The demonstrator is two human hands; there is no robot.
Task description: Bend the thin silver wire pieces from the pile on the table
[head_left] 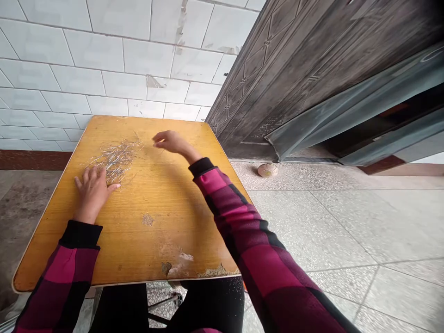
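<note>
Left hand (92, 194), palm down at 9 o'clock on the tabletop, fingers spread, fingertips against the lower edge of a loose heap of thin metal pins (116, 159). Pins silvery, straight and needle-fine, crisscrossed in a flat, scattered tangle at 10 o'clock, a few strays fanning outward. Right hand (173, 142) raised just above the table at 12 o'clock, a little right of the heap, fingers pressed together and curled toward the thumb; any pinched pin too fine to tell. Black ribbed cuffs (79, 233) and pink-and-black checked sleeves (270, 259) on both forearms. Black trousers (208, 305) below the table edge at 6 o'clock. Table (149, 240) square-cornered, with honey-yellow wood-grain laminate, pale edging and rough chipped patches near the front edge. Beyond, at 3 o'clock, speckled terrazzo floor tiles (312, 226). Small scuffed ball (267, 170) on the floor at 2 o'clock, beside a dark embossed metal door (277, 78). Glossy white wall tiles (104, 60) at 11 o'clock, scarred with torn patches.
</note>
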